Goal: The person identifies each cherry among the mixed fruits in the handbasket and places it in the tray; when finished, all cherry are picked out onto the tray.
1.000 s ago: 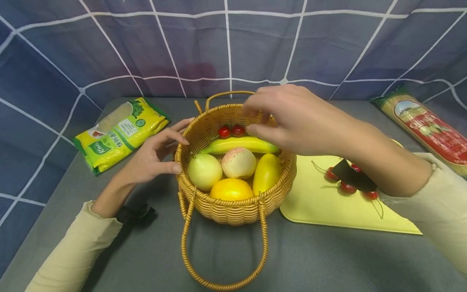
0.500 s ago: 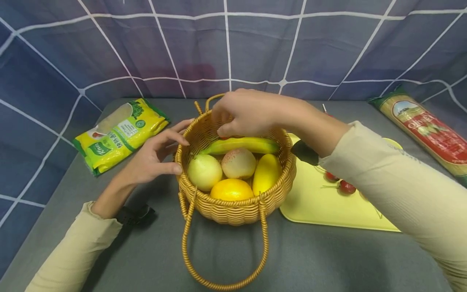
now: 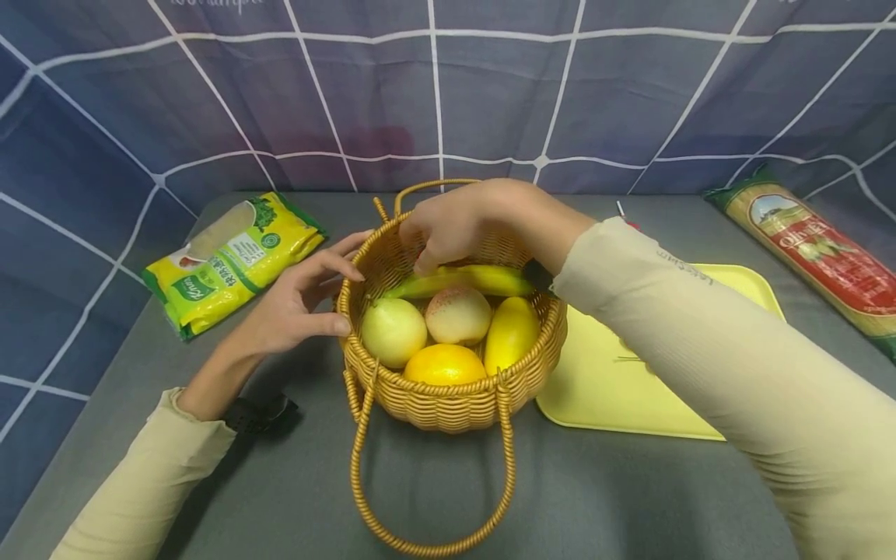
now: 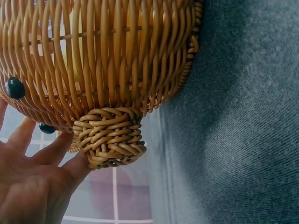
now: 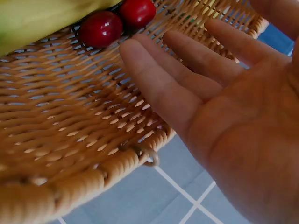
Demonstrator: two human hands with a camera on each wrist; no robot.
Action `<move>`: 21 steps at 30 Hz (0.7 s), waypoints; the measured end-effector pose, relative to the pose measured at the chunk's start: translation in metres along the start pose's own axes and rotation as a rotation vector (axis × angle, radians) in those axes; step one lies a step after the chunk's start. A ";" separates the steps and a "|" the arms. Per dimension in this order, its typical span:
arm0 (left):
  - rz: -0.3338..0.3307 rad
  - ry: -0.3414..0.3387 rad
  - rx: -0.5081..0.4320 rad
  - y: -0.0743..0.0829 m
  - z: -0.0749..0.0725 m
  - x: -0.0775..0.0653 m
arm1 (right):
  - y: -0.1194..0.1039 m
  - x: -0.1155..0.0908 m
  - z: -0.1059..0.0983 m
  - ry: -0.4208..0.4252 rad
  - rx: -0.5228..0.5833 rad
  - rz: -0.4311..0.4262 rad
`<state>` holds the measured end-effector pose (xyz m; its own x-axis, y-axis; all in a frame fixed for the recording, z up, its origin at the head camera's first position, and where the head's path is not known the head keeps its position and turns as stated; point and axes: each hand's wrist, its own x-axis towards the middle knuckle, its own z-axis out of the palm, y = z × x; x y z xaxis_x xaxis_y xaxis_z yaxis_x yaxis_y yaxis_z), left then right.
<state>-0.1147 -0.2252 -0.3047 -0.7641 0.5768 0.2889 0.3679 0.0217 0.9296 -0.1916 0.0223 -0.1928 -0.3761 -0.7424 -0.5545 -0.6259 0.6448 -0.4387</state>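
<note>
A woven wicker basket point(image 3: 448, 410) holds a banana point(image 3: 462, 280), a green pear point(image 3: 393, 331), a peach point(image 3: 458, 314), a yellow mango point(image 3: 513, 334) and a lemon point(image 3: 445, 364). My left hand point(image 3: 297, 307) rests against the basket's left side, its fingers spread along the weave in the left wrist view. Inside the basket, at the back, my right hand point(image 3: 462, 225) reaches down behind the banana. The right wrist view shows its fingers extended and holding nothing, with two red cherries point(image 5: 100, 29) just past the fingertips. In the head view the hand mostly hides those cherries.
A yellow tray point(image 3: 595, 389) lies right of the basket, partly covered by the right sleeve. A yellow-green food packet point(image 3: 234, 260) is at the left, and a spaghetti bag point(image 3: 812, 249) at the far right. One basket handle point(image 3: 430, 548) hangs toward the front.
My right hand has moved left and lower into the basket, over the cherries at the back. Its sleeve now hides the cherries on the tray. The left hand stays put.
</note>
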 end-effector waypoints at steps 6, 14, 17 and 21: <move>-0.013 -0.003 0.013 -0.001 0.000 -0.002 | 0.001 0.011 0.005 -0.087 0.001 0.075; -0.032 0.002 0.024 0.000 -0.001 -0.001 | 0.006 0.023 0.007 -0.121 0.018 0.158; -0.038 0.002 0.026 -0.001 -0.001 -0.002 | 0.010 0.029 0.011 -0.149 0.039 0.170; -0.038 0.004 0.030 -0.001 -0.001 -0.001 | 0.013 0.032 0.016 -0.150 0.061 0.171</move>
<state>-0.1149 -0.2271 -0.3060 -0.7798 0.5720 0.2545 0.3543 0.0681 0.9326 -0.2007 0.0094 -0.2273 -0.3648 -0.5888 -0.7213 -0.5175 0.7722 -0.3686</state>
